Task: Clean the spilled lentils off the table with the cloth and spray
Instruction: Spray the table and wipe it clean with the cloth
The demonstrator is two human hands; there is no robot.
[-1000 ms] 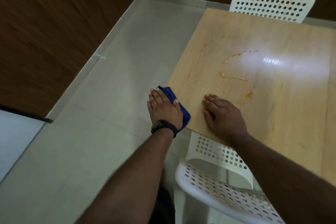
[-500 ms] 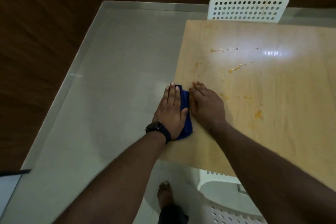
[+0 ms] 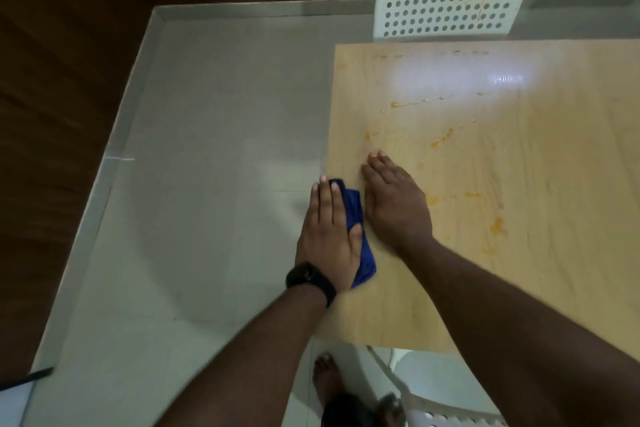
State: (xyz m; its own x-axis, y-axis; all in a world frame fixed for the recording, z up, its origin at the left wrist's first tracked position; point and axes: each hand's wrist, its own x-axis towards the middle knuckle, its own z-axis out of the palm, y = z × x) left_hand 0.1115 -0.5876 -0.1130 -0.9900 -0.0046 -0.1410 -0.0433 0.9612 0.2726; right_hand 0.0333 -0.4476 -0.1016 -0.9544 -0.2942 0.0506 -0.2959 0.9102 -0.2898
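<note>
Two bare forearms reach up from the bottom of the view toward a light wooden table (image 3: 519, 253), whose left edge runs up the middle of the picture. At about six o'clock, a bare foot (image 3: 325, 381) stands on the pale tiled floor (image 3: 207, 184) beside part of a white perforated chair (image 3: 450, 416).

Near the centre, the left hand (image 3: 329, 236), with a black watch (image 3: 310, 279) on its wrist, lies with straight fingers over a blue cloth (image 3: 360, 246) at the table's left edge, its thumb pressing on the fabric. The cloth shows along the hand's right side and past the fingertips.

Just beside it, toward three o'clock, the right hand (image 3: 394, 204) rests flat on the tabletop, fingers straight and together, holding nothing.

Beyond the hands, orange lentil smears (image 3: 441, 139) dot the wood from about three o'clock round to one o'clock, with a thin streak (image 3: 415, 101) farther up near a bright glare.

At twelve to one o'clock, a second white perforated chair (image 3: 450, 3) stands at the table's far edge, against a dark wooden wall (image 3: 69, 80).
</note>
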